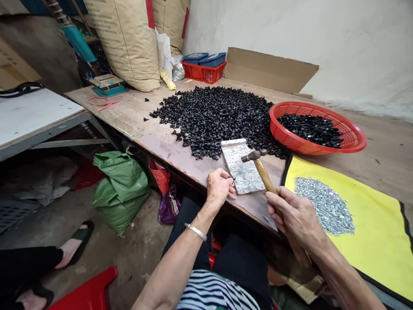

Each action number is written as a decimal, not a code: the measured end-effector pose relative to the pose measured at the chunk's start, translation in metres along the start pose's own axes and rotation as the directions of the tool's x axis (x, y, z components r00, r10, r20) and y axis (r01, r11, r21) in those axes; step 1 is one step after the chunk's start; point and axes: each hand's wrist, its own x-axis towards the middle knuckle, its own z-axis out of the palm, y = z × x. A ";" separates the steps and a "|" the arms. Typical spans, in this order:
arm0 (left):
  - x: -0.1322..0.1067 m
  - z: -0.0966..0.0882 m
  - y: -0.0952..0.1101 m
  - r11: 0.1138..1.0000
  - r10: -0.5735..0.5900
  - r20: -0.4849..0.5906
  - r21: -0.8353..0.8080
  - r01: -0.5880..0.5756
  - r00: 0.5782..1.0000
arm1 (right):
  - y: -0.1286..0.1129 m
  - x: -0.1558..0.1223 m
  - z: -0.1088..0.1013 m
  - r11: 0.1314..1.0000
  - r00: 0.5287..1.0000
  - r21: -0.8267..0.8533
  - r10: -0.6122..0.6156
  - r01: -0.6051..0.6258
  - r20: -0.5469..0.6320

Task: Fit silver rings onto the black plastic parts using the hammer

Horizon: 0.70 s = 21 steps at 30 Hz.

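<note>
My right hand (292, 215) is closed round the wooden handle of a small hammer (260, 165), whose metal head hangs over a flat metal plate (241, 165) on the table edge. My left hand (219, 185) pinches a small dark part (232, 178) against the left edge of that plate. Behind the plate spreads a big heap of small black parts (213, 116). A red basket (353, 140) to the right holds more black parts. On a yellow sheet (374, 215) lies a pile of small silver pieces (324, 206).
The wooden table (129, 112) runs back to paper sacks (129, 38), a red crate (203, 72) with blue trays and a cardboard sheet (271, 69). A green bag (121, 189) lies on the floor. Another person's sandalled foot (72, 245) shows at lower left.
</note>
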 end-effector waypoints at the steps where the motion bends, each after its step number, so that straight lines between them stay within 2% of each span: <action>1: 0.000 0.000 -0.001 1.000 0.007 -0.005 -0.004 -0.007 1.000 | 0.002 -0.005 -0.001 0.984 0.995 -0.157 -0.093 0.085 -0.042; 3: -0.001 0.000 -0.003 1.000 0.010 -0.021 -0.009 -0.011 1.000 | 0.007 -0.011 0.000 0.884 0.962 -0.425 -0.257 0.197 -0.089; 6: 0.000 0.001 -0.005 1.000 0.003 -0.032 -0.006 -0.003 0.999 | 0.017 -0.015 0.007 0.723 0.896 -0.640 -0.428 0.261 -0.118; 8: 0.001 0.002 -0.006 1.000 -0.002 -0.027 -0.001 0.002 1.000 | 0.022 -0.016 0.013 0.637 0.867 -0.727 -0.485 0.256 -0.119; 11: 0.002 0.003 -0.006 1.000 -0.004 -0.033 0.001 0.004 0.999 | 0.024 -0.018 0.017 0.528 0.860 -0.817 -0.504 0.232 -0.082; 14: 0.001 0.003 -0.005 1.000 -0.008 -0.042 0.009 0.008 0.999 | 0.016 -0.023 0.015 0.508 0.852 -0.831 -0.517 0.229 -0.081; 16: 0.000 0.003 -0.004 1.000 -0.013 -0.034 0.021 0.014 0.999 | 0.008 -0.027 0.014 0.529 0.820 -0.810 -0.562 0.253 -0.112; 19: -0.001 0.003 -0.002 0.999 -0.026 -0.030 0.025 0.027 0.999 | 0.002 -0.032 0.018 0.540 0.740 -0.797 -0.646 0.270 -0.187; 21: -0.002 0.003 -0.002 0.999 -0.031 -0.039 0.017 0.031 0.999 | 0.005 -0.032 0.023 0.486 0.743 -0.839 -0.650 0.246 -0.158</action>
